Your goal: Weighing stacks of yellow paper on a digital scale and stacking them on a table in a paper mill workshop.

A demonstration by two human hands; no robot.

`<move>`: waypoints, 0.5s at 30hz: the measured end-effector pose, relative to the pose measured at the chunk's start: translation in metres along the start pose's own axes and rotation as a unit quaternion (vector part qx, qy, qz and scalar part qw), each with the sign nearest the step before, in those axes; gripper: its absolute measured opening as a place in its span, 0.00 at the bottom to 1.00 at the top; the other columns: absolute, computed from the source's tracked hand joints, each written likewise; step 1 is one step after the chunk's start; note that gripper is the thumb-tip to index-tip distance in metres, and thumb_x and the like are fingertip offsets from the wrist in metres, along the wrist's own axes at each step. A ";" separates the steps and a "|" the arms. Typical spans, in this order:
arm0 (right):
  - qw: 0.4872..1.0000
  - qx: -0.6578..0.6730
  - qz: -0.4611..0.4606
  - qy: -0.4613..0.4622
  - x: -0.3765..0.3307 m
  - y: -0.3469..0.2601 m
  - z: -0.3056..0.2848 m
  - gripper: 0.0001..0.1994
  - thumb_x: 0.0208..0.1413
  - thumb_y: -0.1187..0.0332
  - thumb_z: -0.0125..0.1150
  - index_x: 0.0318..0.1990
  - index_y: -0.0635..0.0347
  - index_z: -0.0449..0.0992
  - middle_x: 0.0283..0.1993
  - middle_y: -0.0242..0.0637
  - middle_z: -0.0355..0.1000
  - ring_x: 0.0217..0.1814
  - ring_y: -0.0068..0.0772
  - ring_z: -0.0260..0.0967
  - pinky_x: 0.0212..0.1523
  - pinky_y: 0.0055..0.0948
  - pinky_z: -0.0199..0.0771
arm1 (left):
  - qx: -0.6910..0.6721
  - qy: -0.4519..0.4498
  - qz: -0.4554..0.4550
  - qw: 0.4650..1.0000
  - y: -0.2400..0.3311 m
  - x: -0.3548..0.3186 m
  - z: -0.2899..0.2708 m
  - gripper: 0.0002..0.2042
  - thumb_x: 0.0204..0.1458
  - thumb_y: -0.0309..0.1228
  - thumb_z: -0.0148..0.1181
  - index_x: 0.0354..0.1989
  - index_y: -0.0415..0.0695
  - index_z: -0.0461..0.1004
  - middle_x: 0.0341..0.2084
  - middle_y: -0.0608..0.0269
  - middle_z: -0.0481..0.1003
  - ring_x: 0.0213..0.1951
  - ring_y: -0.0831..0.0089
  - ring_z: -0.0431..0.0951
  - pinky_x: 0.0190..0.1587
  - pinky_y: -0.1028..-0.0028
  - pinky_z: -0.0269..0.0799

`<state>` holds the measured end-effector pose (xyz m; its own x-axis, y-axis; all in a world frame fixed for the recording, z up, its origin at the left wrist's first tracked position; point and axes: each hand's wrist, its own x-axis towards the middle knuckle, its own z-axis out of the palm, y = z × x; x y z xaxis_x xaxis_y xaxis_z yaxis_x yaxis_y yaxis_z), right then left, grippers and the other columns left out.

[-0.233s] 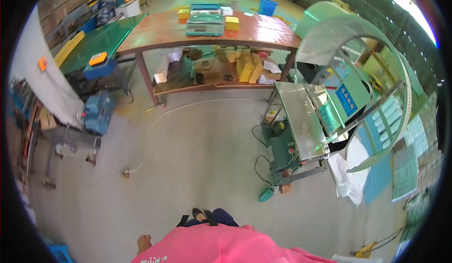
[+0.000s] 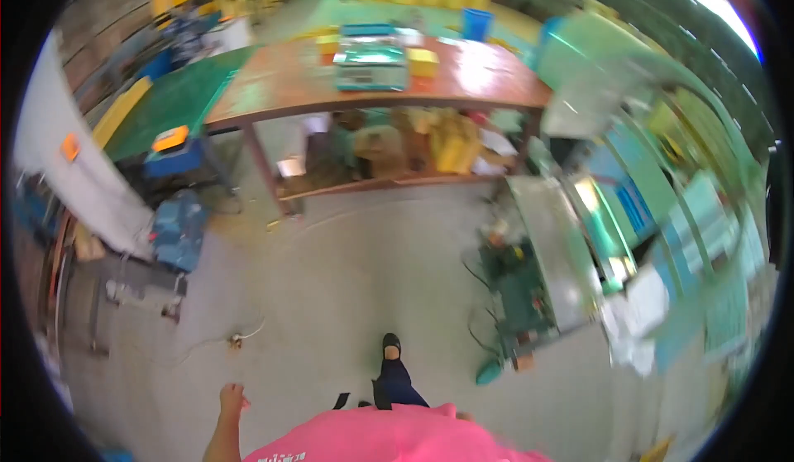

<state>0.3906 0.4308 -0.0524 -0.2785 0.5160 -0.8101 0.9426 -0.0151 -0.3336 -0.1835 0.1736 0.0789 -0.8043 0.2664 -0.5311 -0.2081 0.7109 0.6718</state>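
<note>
**A:** What do you have nearest?

**B:** My left hand (image 2: 231,398) hangs low by my side, fingers loosely curled, grasping nothing. The right hand is out of view. One dark shoe (image 2: 390,347) is planted forward on the concrete floor (image 2: 347,280).

**A:** And the closest thing to that hand?

**B:** A thin pale cord (image 2: 237,340) lies on the floor just ahead-left, apart from the hand. Its long axis runs roughly left to right, and its right end curls up and away from me. I'd tread to the right of it, clear of the metal machine (image 2: 552,247).

**A:** Farther out?

**B:** A wooden counter (image 2: 281,90) carrying a green scale (image 2: 370,63).
</note>
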 end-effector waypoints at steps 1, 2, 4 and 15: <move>0.998 -0.057 -0.022 -0.002 0.019 -0.010 -0.027 0.24 0.53 0.46 0.54 0.50 0.51 0.79 0.57 0.48 0.72 0.62 0.42 0.69 0.57 0.46 0.69 | 0.036 -0.005 0.027 0.999 0.019 0.019 0.011 0.11 0.51 0.32 0.53 0.31 0.34 0.73 0.14 0.53 0.71 0.15 0.64 0.74 0.19 0.66 0.71; 0.992 -0.118 -0.048 -0.005 0.041 -0.021 -0.057 0.24 0.53 0.46 0.55 0.49 0.50 0.80 0.56 0.48 0.73 0.61 0.41 0.70 0.56 0.46 0.69 | 0.040 -0.032 0.072 0.996 0.039 0.033 0.026 0.11 0.51 0.33 0.54 0.30 0.36 0.74 0.16 0.55 0.72 0.17 0.65 0.75 0.22 0.66 0.72; 0.965 -0.241 -0.106 -0.013 0.086 -0.048 -0.118 0.23 0.52 0.46 0.55 0.48 0.50 0.80 0.55 0.47 0.74 0.60 0.41 0.70 0.54 0.47 0.70 | -0.029 -0.071 -0.010 0.997 0.075 0.049 0.065 0.14 0.53 0.37 0.55 0.35 0.37 0.74 0.19 0.57 0.75 0.20 0.70 0.76 0.24 0.69 0.74; 0.758 -0.608 -0.234 0.035 0.372 -0.211 -0.414 0.16 0.51 0.50 0.54 0.39 0.45 0.82 0.42 0.40 0.79 0.43 0.41 0.77 0.35 0.50 0.71 | -0.236 0.042 -0.219 0.946 0.135 0.024 0.121 0.16 0.53 0.41 0.57 0.37 0.39 0.75 0.28 0.59 0.76 0.27 0.69 0.77 0.28 0.70 0.75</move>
<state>0.1641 0.9801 -0.0836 -0.6644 0.2670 -0.6981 0.2291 0.9618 0.1499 -0.1632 0.3553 0.0945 -0.6202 -0.0526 -0.7827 -0.7410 0.3669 0.5625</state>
